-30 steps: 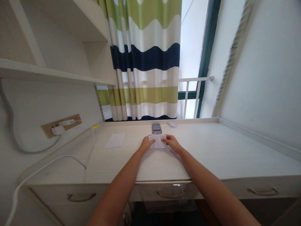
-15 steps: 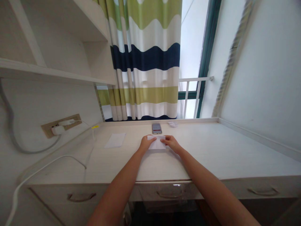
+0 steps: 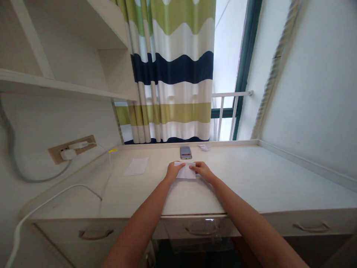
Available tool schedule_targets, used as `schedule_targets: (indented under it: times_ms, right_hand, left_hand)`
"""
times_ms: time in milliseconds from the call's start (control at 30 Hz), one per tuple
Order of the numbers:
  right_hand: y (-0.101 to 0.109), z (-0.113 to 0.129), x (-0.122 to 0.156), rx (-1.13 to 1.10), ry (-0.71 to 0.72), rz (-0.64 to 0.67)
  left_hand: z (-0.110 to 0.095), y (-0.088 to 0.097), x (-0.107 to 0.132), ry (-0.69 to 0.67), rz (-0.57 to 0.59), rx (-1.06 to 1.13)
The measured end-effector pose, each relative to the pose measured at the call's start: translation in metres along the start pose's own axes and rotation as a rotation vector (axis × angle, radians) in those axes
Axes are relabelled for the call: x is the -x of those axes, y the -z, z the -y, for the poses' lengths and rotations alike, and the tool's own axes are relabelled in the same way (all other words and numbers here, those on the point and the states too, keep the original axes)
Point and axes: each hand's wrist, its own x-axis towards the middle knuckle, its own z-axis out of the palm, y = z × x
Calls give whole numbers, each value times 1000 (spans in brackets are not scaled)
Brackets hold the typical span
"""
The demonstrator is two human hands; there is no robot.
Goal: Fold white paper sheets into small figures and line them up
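A folded white paper (image 3: 185,170) lies flat on the pale wood-grain desk (image 3: 245,178), just in front of a smartphone (image 3: 185,152). My left hand (image 3: 174,171) holds its left edge, and my right hand (image 3: 203,171) holds its right edge with the fingertips. Both hands cover the paper's ends. The phone lies face up with its screen lit, a little beyond the paper and apart from it. A loose white paper sheet (image 3: 136,166) lies to the left of my left hand. A small crumpled white scrap (image 3: 204,147) sits near the desk's back edge.
A wall socket (image 3: 71,149) with a plugged-in white charger and white cable (image 3: 64,190) is at the left, below a white shelf (image 3: 55,85). A striped curtain (image 3: 170,74) hangs behind the desk. Drawers with curved handles (image 3: 202,230) run along the front.
My hands and the folded paper have shifted slightly toward me, away from the phone. The paper's outline looks a little longer and flatter. The loose sheet and the phone have not moved.
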Motion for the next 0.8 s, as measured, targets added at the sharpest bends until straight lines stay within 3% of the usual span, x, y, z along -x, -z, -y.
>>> schedule_targets:
  times_ms: [267, 467, 633, 800]
  right_hand:
    - [-2, -3, -5, 132, 96, -92]
    - [-7, -3, -4, 529, 273, -212]
    - [-15, 9, 8, 917, 431, -164]
    - [-21, 17, 16, 1153, 504, -107]
  left_hand:
    - [-1, -4, 2, 23, -98, 25]
    - [3, -6, 0, 68, -152, 102]
    - [2, -5, 1, 110, -177, 157]
    - [-1, -4, 3, 138, -184, 221]
